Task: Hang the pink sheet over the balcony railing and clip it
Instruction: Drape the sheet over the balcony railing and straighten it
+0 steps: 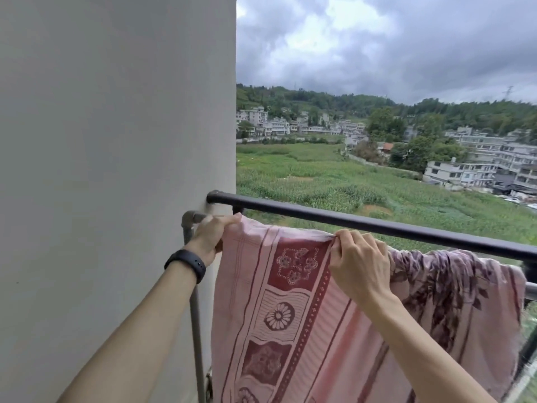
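Observation:
The pink sheet (pixel 293 321), patterned with dark red flower panels and stripes, hangs in front of me with its top edge just below the black balcony railing (pixel 377 226). My left hand (pixel 210 235), with a black band on the wrist, grips the sheet's upper left corner near the wall. My right hand (pixel 359 263) pinches the top edge further right. No clip is in view.
A grey wall (pixel 116 170) fills the left side, with a grey pipe (pixel 193 286) running down beside it. A purple floral cloth (pixel 453 289) hangs over a lower rail to the right. Beyond the railing lie green fields and buildings far below.

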